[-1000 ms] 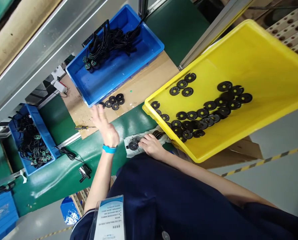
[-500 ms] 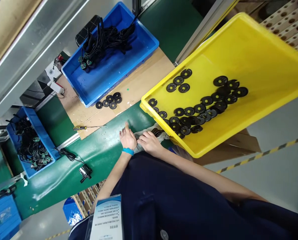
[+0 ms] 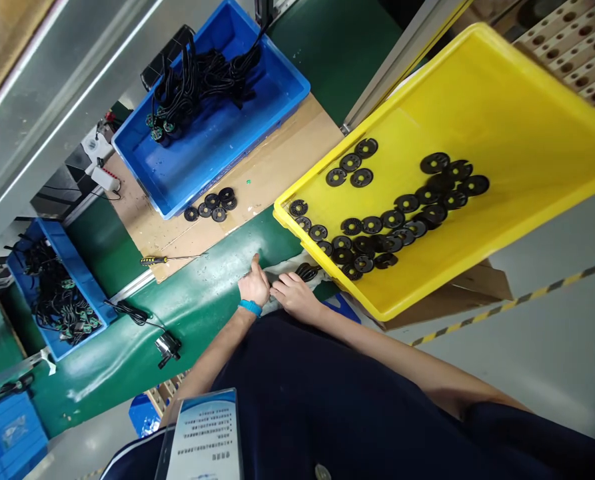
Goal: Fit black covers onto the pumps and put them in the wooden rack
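Note:
My left hand (image 3: pixel 254 285), with a blue band at the wrist, is over the near edge of the green bench, its fingers curled and one digit sticking out. Close against it is my right hand (image 3: pixel 294 295), its fingers bent and pinched together. Something small and dark shows between the two hands, too hidden to name. Beneath and beside them lies a pale grey cloth (image 3: pixel 322 278). A coiled black cable (image 3: pixel 307 271) rests on it, just beyond my right hand.
A yellow tray (image 3: pixel 517 133) holds several black slotted discs (image 3: pixel 392 219). On cardboard (image 3: pixel 287 143) stand a blue bin (image 3: pixel 217 147) of black cables and several more discs (image 3: pixel 219 214). A screwdriver (image 3: pixel 154 261) and a small corded black motor-like part (image 3: pixel 168 348) lie leftward.
Both hands stay together at the same spot, with the left hand's fingers more curled in. The whole view has shifted slightly.

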